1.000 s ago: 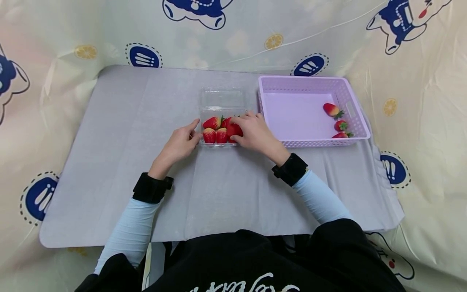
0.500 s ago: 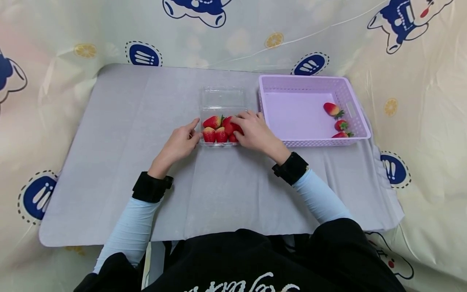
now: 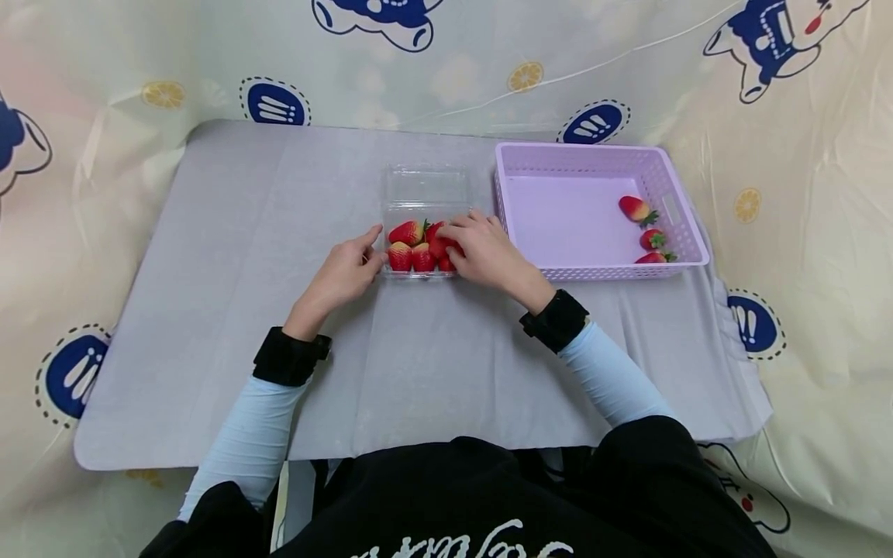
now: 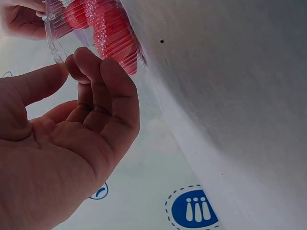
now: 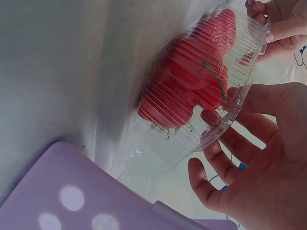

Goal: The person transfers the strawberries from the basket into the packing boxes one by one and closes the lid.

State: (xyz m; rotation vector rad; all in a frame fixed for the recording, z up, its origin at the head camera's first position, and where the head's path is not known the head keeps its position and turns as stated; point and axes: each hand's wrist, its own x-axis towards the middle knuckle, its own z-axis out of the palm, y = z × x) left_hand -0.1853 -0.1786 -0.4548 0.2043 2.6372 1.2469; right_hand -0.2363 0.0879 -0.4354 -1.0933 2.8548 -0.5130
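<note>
A clear plastic clamshell box (image 3: 425, 275) with several red strawberries (image 3: 406, 232) stands mid-table, its lid (image 3: 427, 186) laid back. My left hand (image 3: 346, 270) pinches the box's left rim between thumb and fingers, as the left wrist view shows close up. From the right side, my right hand (image 3: 491, 252) reaches over the rim. Its thumb and forefinger hold a strawberry (image 3: 439, 246) inside the box, partly hidden by the fingers. The right wrist view shows this hand's other fingers (image 5: 225, 165) spread loosely along the rim, with strawberries (image 5: 168, 103) behind the ribbed wall.
A lilac plastic basket (image 3: 593, 273) stands right of the box, close to my right hand. Along its right side lie three strawberries (image 3: 633, 208). Grey cloth covers the table (image 3: 432, 372), and a printed curtain (image 3: 460, 85) hangs around it.
The strawberry in my right hand has settled lower and further right among the others in the box, and the fingers have shifted slightly with it. My left hand stays at the rim.
</note>
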